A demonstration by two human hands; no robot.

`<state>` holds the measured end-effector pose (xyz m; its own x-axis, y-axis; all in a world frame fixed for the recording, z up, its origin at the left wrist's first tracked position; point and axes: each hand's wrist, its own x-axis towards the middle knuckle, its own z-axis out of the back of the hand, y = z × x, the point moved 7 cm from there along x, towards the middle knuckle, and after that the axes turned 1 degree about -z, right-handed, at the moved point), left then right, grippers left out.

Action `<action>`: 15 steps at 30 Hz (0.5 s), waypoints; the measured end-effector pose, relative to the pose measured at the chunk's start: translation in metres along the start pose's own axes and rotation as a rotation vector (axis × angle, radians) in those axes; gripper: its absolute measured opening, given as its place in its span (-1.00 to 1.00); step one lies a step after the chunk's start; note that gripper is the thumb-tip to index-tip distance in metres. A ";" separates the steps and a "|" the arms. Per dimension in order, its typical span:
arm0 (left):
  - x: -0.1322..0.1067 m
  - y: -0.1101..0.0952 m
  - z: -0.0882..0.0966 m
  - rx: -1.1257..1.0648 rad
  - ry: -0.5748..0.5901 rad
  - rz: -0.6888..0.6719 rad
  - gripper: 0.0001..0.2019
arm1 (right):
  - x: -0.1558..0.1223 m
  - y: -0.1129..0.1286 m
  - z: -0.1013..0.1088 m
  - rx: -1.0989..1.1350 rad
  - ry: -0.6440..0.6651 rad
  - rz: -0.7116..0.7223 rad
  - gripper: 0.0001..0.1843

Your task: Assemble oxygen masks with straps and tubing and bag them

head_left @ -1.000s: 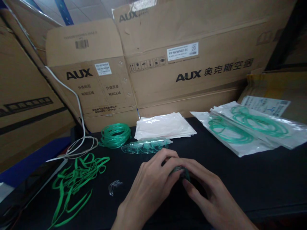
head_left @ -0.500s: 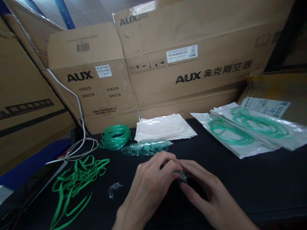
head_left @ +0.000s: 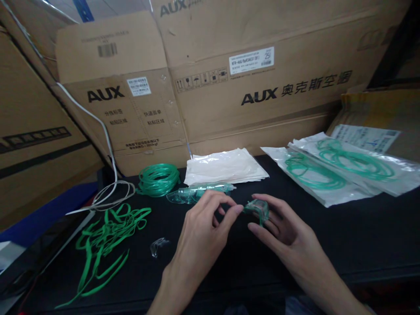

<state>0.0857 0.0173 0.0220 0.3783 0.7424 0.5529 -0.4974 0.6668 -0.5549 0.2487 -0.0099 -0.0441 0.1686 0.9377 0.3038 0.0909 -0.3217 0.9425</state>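
You are cradling a clear green plastic piece (head_left: pixel 257 207) in the curved fingers of your right hand (head_left: pixel 290 240), the thumb bending beneath it, while your left hand (head_left: pixel 203 229) is pinching narrowly at its left edge with thumb and forefinger. The piece is sitting between your two hands, just above the black tabletop (head_left: pixel 367 238), and your fingers are hiding part of its shape. Just behind your left hand, a row of clear green plastic parts (head_left: pixel 197 191) is lying nested on its side, and a stack of white packets (head_left: pixel 226 167) is resting right behind that row. Left of the packets, a coil of green tubing (head_left: pixel 159 179) is lying; nearer you, a small bunch of clear strips (head_left: pixel 158 246) is resting beside a tangle of green straps (head_left: pixel 111 234). Over to the right, two white bags (head_left: pixel 323 199) are overlapping, each showing coiled green tubing. A white cable (head_left: pixel 106 135) is hanging at the left, and printed cartons (head_left: pixel 210 118) are standing along the back.
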 end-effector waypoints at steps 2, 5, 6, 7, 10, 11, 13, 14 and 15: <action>0.000 0.002 -0.004 -0.041 0.077 0.069 -0.76 | -0.002 0.002 0.004 -0.094 -0.049 0.085 -0.50; -0.001 0.000 -0.013 -0.084 0.230 0.111 -0.71 | -0.006 0.009 0.002 -0.222 -0.036 0.189 -0.53; -0.002 -0.001 -0.014 -0.087 0.255 0.122 -0.71 | -0.007 0.011 0.001 -0.254 -0.020 0.208 -0.53; -0.002 -0.002 -0.015 -0.089 0.262 0.132 -0.72 | -0.009 0.013 0.000 -0.278 -0.002 0.213 -0.53; -0.002 -0.002 -0.012 -0.103 0.217 0.149 -0.77 | -0.009 0.016 -0.002 -0.299 0.038 0.170 -0.57; -0.002 -0.002 -0.011 -0.115 0.203 0.143 -0.79 | -0.009 0.017 -0.002 -0.291 0.041 0.153 -0.61; -0.003 -0.004 -0.010 -0.134 0.192 0.113 -0.79 | -0.007 0.017 -0.001 -0.260 0.027 0.123 -0.67; -0.003 -0.004 -0.010 -0.137 0.193 0.094 -0.78 | -0.006 0.017 0.000 -0.247 0.015 0.109 -0.68; -0.004 -0.005 -0.010 -0.136 0.195 0.072 -0.77 | -0.005 0.016 0.001 -0.241 0.004 0.095 -0.67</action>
<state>0.0949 0.0115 0.0162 0.4959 0.7780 0.3856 -0.4237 0.6044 -0.6746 0.2507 -0.0196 -0.0308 0.1608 0.9054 0.3929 -0.1614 -0.3686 0.9155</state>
